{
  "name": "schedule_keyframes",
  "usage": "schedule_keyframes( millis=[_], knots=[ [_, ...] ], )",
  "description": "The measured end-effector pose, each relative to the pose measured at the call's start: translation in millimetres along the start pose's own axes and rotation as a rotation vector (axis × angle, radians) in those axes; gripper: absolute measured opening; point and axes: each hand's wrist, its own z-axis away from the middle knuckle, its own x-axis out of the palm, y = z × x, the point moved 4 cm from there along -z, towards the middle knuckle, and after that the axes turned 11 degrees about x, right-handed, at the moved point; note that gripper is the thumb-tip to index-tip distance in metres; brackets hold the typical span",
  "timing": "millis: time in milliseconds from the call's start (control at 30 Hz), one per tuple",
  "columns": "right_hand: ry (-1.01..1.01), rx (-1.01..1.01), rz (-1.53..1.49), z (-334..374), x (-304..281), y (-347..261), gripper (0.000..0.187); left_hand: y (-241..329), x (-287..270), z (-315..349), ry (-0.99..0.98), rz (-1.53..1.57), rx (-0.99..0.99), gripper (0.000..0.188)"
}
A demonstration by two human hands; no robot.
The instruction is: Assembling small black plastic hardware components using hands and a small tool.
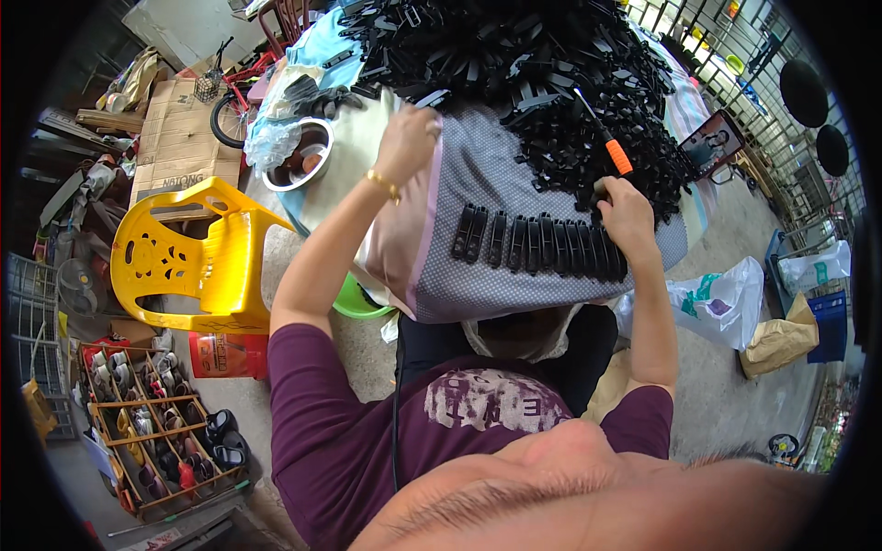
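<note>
A row of slim black plastic pieces (542,243) lies side by side on the patterned cloth (469,165) in front of me. My left hand (411,142), with a gold bracelet at the wrist, reaches to the near left edge of a big heap of long black plastic parts (496,46). Its fingers are curled beside a shiny strip, and what they grip is hidden. At the right end of the row, my right hand (627,213) has its fingers pinched together by a pile of small black parts (570,147); anything in them is too small to name.
An orange-handled screwdriver (617,156) rests on the small parts. Beyond it, a phone (712,144) is propped up. Left of the cloth stand a white bowl (322,133) and a yellow plastic chair (234,262). Plastic bags (726,303) sit on the floor at right.
</note>
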Motion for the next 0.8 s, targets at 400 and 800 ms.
schedule_keyframes(
  millis=[400,800],
  knots=[
    [0.163,-0.151,-0.475,9,-26,-13,0.017,-7,19,-20,0.123,0.041,-0.068,0.029],
    [-0.097,-0.051,-1.031,41,-31,-83,0.008,137,5,63,-0.313,2.000,-0.578,0.039]
  ],
)
